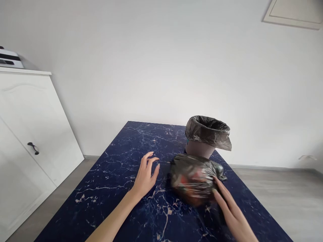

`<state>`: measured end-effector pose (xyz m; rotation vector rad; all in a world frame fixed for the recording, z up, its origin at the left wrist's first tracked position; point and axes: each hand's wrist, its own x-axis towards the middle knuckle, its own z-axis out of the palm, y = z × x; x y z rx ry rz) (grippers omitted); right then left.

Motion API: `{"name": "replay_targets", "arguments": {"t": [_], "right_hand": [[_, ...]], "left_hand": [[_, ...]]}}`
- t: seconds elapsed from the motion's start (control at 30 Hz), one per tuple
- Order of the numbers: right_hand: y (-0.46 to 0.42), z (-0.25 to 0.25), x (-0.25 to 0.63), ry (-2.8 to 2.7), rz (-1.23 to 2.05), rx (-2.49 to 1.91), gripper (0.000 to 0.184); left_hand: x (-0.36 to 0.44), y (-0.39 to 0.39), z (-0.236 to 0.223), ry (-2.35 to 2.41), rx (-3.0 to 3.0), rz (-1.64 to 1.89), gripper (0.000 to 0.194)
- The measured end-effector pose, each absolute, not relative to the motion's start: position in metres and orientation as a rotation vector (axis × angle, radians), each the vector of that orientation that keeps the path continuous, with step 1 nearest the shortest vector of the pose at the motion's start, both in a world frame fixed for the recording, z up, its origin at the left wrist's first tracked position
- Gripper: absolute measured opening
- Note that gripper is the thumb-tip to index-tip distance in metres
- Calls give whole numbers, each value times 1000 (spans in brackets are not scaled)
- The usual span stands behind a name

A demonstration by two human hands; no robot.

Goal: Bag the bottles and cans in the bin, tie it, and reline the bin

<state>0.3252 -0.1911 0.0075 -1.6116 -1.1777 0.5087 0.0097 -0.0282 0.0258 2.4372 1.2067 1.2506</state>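
Observation:
A dark, see-through trash bag filled with something reddish and orange lies on the near right part of the table; it is smeared by motion, and its contents cannot be made out. My right hand is at the bag's right side, with thumb and finger stretched out and apart against the plastic; its other fingers are hidden. To the left of the bag, my left hand hovers above the table with fingers spread and slightly bent, holding nothing. Behind the bag stands a greyish trash bin, its rim covered by a black liner folded outward.
The table has a dark blue marbled top with white veins. A white cabinet with a black handle stands at the left, bearing a white and black device. A pale wall rises behind, and grey flooring shows on the right.

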Motion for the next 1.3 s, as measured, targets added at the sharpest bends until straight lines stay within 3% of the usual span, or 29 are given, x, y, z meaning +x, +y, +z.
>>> {"name": "replay_targets", "arguments": {"t": [0.17, 0.37, 0.6, 0.7, 0.83, 0.93, 1.07, 1.3], "right_hand": [[-186, 40, 282, -1367, 779, -1435, 66], [-168, 40, 289, -1332, 773, -1355, 49], [-158, 40, 263, -1447, 951, -1159, 38], [-155, 44, 254, -1490, 807, -1186, 33], [-142, 46, 254, -1585, 311, -1247, 24], [-131, 45, 255, -1745, 110, -1262, 26], [-120, 42, 249, -1877, 15, -1279, 32], [-93, 36, 242, -1868, 182, -1254, 4]], "left_hand": [[9, -43, 47, 972, 2423, 1395, 34], [3, -37, 56, 998, 2552, 1425, 52], [1, -19, 57, 1258, 2306, 1843, 19], [3, -22, 57, 1186, 2342, 1836, 14], [9, -33, 58, 1003, 2539, 1635, 12], [13, -42, 58, 945, 2603, 1518, 13], [14, -46, 60, 915, 2639, 1439, 15], [12, -44, 60, 921, 2704, 1247, 26]]}}
